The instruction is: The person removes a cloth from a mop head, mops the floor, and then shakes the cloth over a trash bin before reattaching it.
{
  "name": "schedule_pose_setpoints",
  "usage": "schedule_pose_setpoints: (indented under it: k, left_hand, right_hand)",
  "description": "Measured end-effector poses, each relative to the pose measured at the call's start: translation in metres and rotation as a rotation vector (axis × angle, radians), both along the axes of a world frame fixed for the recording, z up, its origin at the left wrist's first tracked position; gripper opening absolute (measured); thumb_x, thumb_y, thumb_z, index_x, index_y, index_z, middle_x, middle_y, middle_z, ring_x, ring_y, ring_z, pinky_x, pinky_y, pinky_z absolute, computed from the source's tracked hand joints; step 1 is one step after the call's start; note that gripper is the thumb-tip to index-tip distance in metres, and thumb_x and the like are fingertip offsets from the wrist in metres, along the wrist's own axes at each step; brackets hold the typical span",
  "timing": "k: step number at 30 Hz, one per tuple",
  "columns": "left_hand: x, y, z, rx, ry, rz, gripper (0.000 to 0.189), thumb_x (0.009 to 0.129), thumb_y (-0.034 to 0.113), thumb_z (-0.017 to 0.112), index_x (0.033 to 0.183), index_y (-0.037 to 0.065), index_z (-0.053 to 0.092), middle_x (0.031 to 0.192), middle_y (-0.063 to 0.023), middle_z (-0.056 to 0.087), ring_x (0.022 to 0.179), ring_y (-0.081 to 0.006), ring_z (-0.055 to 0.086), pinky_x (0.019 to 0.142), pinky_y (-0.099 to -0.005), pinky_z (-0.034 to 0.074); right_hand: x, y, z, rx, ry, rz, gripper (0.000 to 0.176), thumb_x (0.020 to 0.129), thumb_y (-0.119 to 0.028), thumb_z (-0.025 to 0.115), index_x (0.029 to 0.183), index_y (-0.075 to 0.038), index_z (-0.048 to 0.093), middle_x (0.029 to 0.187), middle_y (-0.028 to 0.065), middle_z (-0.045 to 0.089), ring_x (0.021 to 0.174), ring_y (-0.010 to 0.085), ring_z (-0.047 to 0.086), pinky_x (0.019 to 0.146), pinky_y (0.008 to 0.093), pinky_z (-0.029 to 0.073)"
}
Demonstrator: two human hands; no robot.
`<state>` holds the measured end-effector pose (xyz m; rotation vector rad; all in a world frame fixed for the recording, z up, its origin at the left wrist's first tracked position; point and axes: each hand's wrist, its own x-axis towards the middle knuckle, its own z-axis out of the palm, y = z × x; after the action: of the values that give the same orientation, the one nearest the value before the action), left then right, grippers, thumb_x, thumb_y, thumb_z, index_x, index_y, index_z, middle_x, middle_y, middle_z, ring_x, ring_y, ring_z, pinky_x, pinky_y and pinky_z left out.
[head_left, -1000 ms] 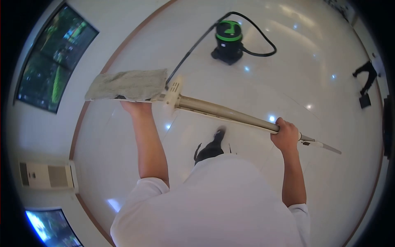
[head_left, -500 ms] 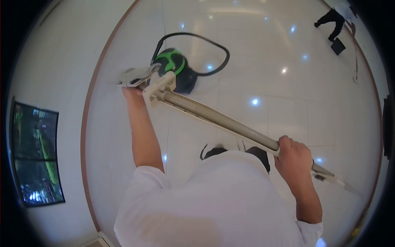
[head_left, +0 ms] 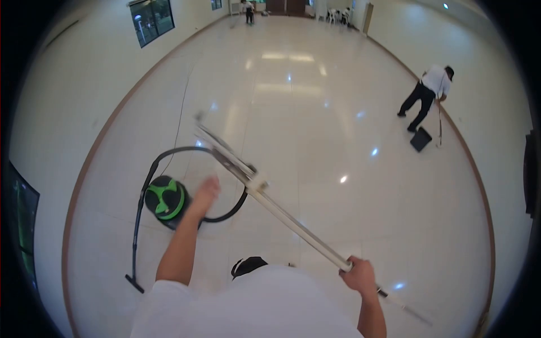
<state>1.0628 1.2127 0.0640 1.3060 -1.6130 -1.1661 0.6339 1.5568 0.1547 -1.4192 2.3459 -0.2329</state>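
A long beige pole (head_left: 298, 228) with a bracket at its middle slants across the view. My right hand (head_left: 359, 275) is wrapped round its lower part. The pole's far upper end is blurred. My left hand (head_left: 207, 191) is off the pole, to the left of the bracket, and smeared by motion, so its fingers cannot be made out. Behind that hand stands a black and green vacuum cleaner (head_left: 167, 198). Its black hose (head_left: 147, 179) loops around to a floor nozzle (head_left: 134, 283) at the lower left.
At the right, a person (head_left: 431, 93) bends by the wall beside a black dustpan (head_left: 420, 139). Another person (head_left: 248, 11) stands far off. White chairs (head_left: 333, 16) are at the back. A thin cord (head_left: 181, 115) runs over the floor.
My left hand has come off the pole, which has swung to a steeper slant. The view has tilted up, and the vacuum cleaner now appears lower and further left.
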Motion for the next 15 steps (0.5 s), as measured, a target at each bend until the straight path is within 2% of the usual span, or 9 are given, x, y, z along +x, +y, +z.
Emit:
schedule_pose_setpoints:
  k: [2,3,4,5,7,8,9,10,15]
  left_hand:
    - [-0.02,0.022,-0.075,0.004,-0.427,0.057,0.054,0.097,0.042,0.059,0.126,-0.004,0.06,0.12,-0.0254,0.066,0.116,-0.0339,0.062,0.1,-0.0388,0.048]
    - [-0.01,0.018,-0.143,0.031,-0.543,-0.109,0.055,0.096,0.045,0.059,0.12,-0.004,0.062,0.12,-0.0262,0.065,0.114,-0.037,0.062,0.098,-0.0406,0.048]
    - [-0.025,0.04,-0.118,0.317,-0.488,-0.214,0.055,0.095,0.046,0.059,0.114,-0.005,0.064,0.116,-0.0275,0.066,0.112,-0.0423,0.062,0.096,-0.045,0.049]
    - [-0.012,0.036,-0.211,0.178,-0.667,-0.208,0.054,0.095,0.048,0.057,0.107,-0.004,0.066,0.11,-0.028,0.067,0.109,-0.044,0.062,0.093,-0.0486,0.05]
    - [-0.104,0.009,-0.275,0.142,-0.788,-0.133,0.042,0.096,0.039,0.055,0.104,-0.001,0.068,0.098,-0.0247,0.07,0.096,-0.043,0.066,0.079,-0.0472,0.053]
    - [-0.105,0.011,-0.306,0.468,-0.903,-0.369,0.052,0.097,0.047,0.051,0.105,-0.001,0.069,0.091,-0.024,0.07,0.084,-0.0391,0.068,0.073,-0.0474,0.054]
    - [-0.108,-0.007,-0.323,0.794,-0.997,-0.613,0.062,0.098,0.056,0.046,0.107,-0.001,0.07,0.084,-0.0232,0.07,0.071,-0.0352,0.07,0.068,-0.0476,0.056]
    - [-0.117,-0.052,-0.33,0.786,-0.979,-0.61,0.062,0.098,0.056,0.046,0.107,-0.001,0.07,0.084,-0.0232,0.07,0.071,-0.0352,0.07,0.068,-0.0476,0.056]
    - [-0.15,-0.187,-0.333,0.952,-0.702,-0.175,0.059,0.098,0.055,0.047,0.1,0.002,0.072,0.074,-0.0193,0.066,0.057,-0.0296,0.064,0.055,-0.0441,0.053]
  right_hand:
    - [-0.028,-0.01,-0.046,0.074,-0.023,-0.08,0.044,0.069,-0.031,0.076,0.106,-0.008,0.072,0.09,0.0225,0.071,0.091,0.0405,0.069,0.081,0.0474,0.056]
    - [-0.041,-0.017,-0.081,0.052,-0.005,-0.078,0.047,0.067,-0.034,0.078,0.103,-0.004,0.072,0.092,0.0244,0.071,0.091,0.0407,0.069,0.081,0.046,0.056]
    - [-0.058,-0.025,-0.118,0.026,0.017,-0.074,0.051,0.066,-0.036,0.08,0.101,0.0,0.072,0.093,0.0263,0.071,0.091,0.0409,0.069,0.082,0.0445,0.056]
    - [-0.073,-0.035,-0.158,0.071,0.011,-0.115,0.052,0.066,-0.037,0.08,0.101,0.001,0.072,0.096,0.0263,0.071,0.094,0.0413,0.069,0.084,0.0451,0.056]
    - [-0.184,-0.116,-0.207,0.193,-0.033,-0.198,0.052,0.068,-0.038,0.078,0.102,0.002,0.071,0.1,0.0255,0.071,0.099,0.0406,0.068,0.087,0.0459,0.056]
    - [-0.189,-0.126,-0.226,0.266,-0.066,-0.253,0.052,0.069,-0.038,0.076,0.103,0.001,0.071,0.101,0.0246,0.071,0.1,0.0397,0.068,0.089,0.046,0.055]
    - [-0.194,-0.121,-0.259,0.29,-0.024,-0.313,0.055,0.065,-0.04,0.079,0.1,0.002,0.072,0.1,0.0253,0.071,0.1,0.0388,0.069,0.089,0.046,0.056]
    - [-0.21,-0.145,-0.282,0.314,0.018,-0.37,0.058,0.062,-0.043,0.083,0.097,0.003,0.073,0.1,0.0259,0.071,0.099,0.0379,0.069,0.088,0.046,0.056]
    - [-0.26,-0.299,-0.288,0.449,-0.031,-0.551,0.056,0.063,-0.042,0.081,0.095,0.003,0.072,0.099,0.0256,0.071,0.098,0.038,0.07,0.088,0.0459,0.056]
